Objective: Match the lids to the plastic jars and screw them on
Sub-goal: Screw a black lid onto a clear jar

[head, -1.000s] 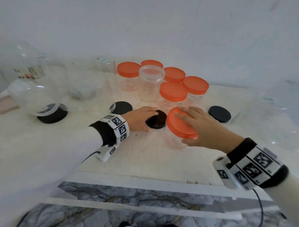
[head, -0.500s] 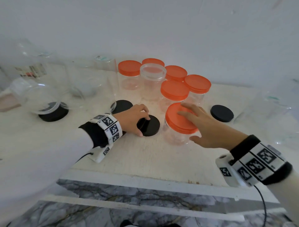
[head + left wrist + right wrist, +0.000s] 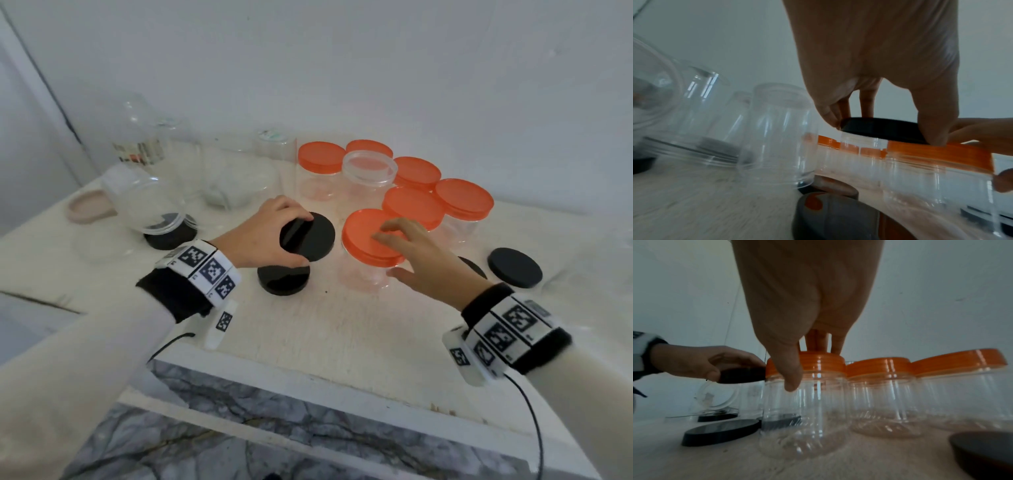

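Observation:
My left hand (image 3: pixel 301 240) holds a black lid (image 3: pixel 315 236) by its rim, lifted off the table; the left wrist view shows the black lid (image 3: pixel 881 129) pinched between thumb and fingers. Another black lid (image 3: pixel 283 279) lies flat right below it. My right hand (image 3: pixel 387 253) hovers on a clear jar with an orange lid (image 3: pixel 363 236); its fingers rest loosely on the lid top and the thumb hangs beside the jar (image 3: pixel 807 410). Behind stands an open clear jar (image 3: pixel 369 168) with no lid, among several orange-lidded jars (image 3: pixel 414 205).
A black lid (image 3: pixel 514 267) lies at the right, and another (image 3: pixel 474 265) peeks out behind my right hand. At the left a clear jar (image 3: pixel 147 202) tilts over a black lid (image 3: pixel 170 236). More clear jars (image 3: pixel 236 178) stand at the back left. The table's front edge (image 3: pixel 308 373) is near.
My left hand closed on the black lid and raised it off the table. The orange-lidded jar went from tilted to upright, and my right hand's fingers loosened on its lid.

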Available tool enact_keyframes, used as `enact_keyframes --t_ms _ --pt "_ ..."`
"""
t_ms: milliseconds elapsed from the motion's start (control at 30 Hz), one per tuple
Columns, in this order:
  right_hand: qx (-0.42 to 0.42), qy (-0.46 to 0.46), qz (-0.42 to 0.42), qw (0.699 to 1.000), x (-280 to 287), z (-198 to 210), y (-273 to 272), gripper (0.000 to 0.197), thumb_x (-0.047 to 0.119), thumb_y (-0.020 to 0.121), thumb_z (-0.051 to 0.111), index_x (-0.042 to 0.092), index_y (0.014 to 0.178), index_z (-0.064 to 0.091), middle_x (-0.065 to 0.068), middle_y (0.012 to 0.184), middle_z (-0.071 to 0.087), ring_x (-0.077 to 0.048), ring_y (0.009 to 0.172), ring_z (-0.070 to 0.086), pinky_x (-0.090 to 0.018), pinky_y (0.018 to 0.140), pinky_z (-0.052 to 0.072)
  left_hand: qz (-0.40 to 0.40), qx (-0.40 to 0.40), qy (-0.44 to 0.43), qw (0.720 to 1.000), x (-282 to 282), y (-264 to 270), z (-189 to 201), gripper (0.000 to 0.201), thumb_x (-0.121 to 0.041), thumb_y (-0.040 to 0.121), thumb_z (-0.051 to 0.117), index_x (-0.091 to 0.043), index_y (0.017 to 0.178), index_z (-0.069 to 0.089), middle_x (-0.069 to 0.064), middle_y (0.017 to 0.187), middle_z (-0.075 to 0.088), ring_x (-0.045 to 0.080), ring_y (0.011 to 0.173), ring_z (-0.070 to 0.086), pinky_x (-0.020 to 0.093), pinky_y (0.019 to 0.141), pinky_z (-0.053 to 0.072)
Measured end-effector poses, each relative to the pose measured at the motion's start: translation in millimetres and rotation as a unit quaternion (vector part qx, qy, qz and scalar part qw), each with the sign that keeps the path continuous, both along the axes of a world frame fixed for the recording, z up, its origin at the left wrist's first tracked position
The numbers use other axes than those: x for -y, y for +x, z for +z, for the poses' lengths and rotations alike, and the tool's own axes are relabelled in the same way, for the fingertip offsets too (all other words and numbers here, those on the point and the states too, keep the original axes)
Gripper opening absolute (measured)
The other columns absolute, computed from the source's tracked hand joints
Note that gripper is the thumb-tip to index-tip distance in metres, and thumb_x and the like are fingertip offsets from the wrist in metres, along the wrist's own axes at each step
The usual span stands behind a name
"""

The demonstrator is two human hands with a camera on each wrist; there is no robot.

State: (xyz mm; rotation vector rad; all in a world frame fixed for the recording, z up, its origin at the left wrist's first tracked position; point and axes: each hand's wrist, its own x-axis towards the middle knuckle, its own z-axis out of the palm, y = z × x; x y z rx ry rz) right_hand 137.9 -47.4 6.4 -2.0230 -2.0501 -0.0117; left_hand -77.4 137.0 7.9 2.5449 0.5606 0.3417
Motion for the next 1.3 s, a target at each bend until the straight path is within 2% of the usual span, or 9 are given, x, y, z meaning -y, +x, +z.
enact_keyframes --t_ms 167,300,367,500,633,933,1033,1167,1300 --pt "-0.007 0.036 0.000 0.999 -27.6 -6.5 -5.9 0.054 0.003 0.077 0.072 0.002 0.127 0.054 -0.016 0.131 0.051 -0.034 0.121 0.047 -0.043 0.096 0.042 0.041 0.092 0.001 0.995 4.4 -24.1 1.5 0.083 -0.062 0.055 0.063 -0.021 0.126 0.053 -0.004 0.124 0.042 0.008 0.120 0.035 0.007 0.098 0.021" --pt "-0.004 0.045 -0.010 0.999 -38.4 -7.3 -5.9 0.053 0.003 0.077 0.071 0.003 0.128 0.054 -0.015 0.133 0.051 -0.033 0.122 0.048 -0.042 0.098 0.041 0.058 0.123 -0.008 0.991 10.3 -36.5 5.5 0.081 -0.062 0.057 0.061 -0.020 0.126 0.054 -0.004 0.125 0.044 0.011 0.122 0.039 0.025 0.103 0.031" --pt "0.000 0.045 -0.015 0.999 -41.0 -6.8 -6.6 0.053 0.003 0.078 0.071 0.003 0.128 0.053 -0.014 0.133 0.050 -0.031 0.122 0.047 -0.041 0.098 0.041 0.056 0.131 -0.012 0.990 13.1 -39.6 6.3 0.080 -0.062 0.057 0.062 -0.020 0.126 0.054 -0.004 0.125 0.045 0.011 0.121 0.040 0.027 0.102 0.033" --pt "0.005 0.036 -0.026 0.999 -43.8 -3.7 -7.7 0.054 0.007 0.081 0.067 0.007 0.132 0.049 -0.010 0.138 0.046 -0.027 0.126 0.043 -0.036 0.101 0.037 0.048 0.133 -0.007 0.990 18.5 -37.6 7.0 0.080 -0.062 0.058 0.061 -0.021 0.126 0.054 -0.006 0.126 0.044 0.007 0.121 0.038 0.014 0.100 0.028" --pt "0.026 0.010 -0.032 0.999 -36.2 1.9 -7.3 0.058 0.016 0.086 0.065 0.010 0.139 0.042 -0.006 0.146 0.037 -0.024 0.135 0.033 -0.037 0.113 0.019 0.026 0.145 -0.005 0.989 24.8 -25.3 7.7 0.078 -0.060 0.060 0.063 -0.021 0.127 0.054 -0.007 0.125 0.044 0.002 0.117 0.037 0.002 0.095 0.024" --pt "0.019 0.100 -0.082 0.991 58.0 26.9 31.4 0.044 0.011 0.078 0.070 0.008 0.121 0.059 -0.010 0.131 0.054 -0.030 0.121 0.050 -0.038 0.099 0.035 -0.049 0.218 -0.064 0.973 70.3 58.1 14.1 0.071 -0.055 0.063 0.068 -0.023 0.125 0.055 -0.005 0.127 0.047 0.004 0.123 0.042 0.015 0.099 0.036" --pt "0.022 0.106 -0.128 0.986 102.9 37.4 58.3 0.041 0.012 0.078 0.070 0.009 0.118 0.060 -0.008 0.129 0.055 -0.027 0.120 0.048 -0.036 0.099 0.034 -0.085 0.223 -0.080 0.968 99.6 98.3 16.2 0.070 -0.055 0.061 0.069 -0.024 0.123 0.055 -0.007 0.124 0.046 0.000 0.118 0.042 0.012 0.098 0.035" --pt "0.026 0.113 -0.182 0.976 155.4 50.0 98.6 0.042 0.013 0.076 0.073 0.010 0.116 0.060 -0.008 0.130 0.053 -0.028 0.121 0.044 -0.045 0.096 0.041 -0.108 0.209 -0.079 0.969 133.7 145.4 15.5 0.074 -0.057 0.058 0.068 -0.022 0.123 0.056 -0.004 0.123 0.047 0.009 0.117 0.045 0.026 0.100 0.038" --pt "0.021 0.101 -0.220 0.970 182.3 60.3 135.6 0.052 0.019 0.077 0.074 0.014 0.125 0.055 -0.008 0.142 0.040 -0.031 0.130 0.032 -0.045 0.104 0.034 -0.101 0.201 -0.101 0.969 155.1 174.0 10.4 0.077 -0.058 0.056 0.068 -0.022 0.123 0.056 -0.005 0.123 0.047 0.008 0.118 0.043 0.025 0.101 0.036"
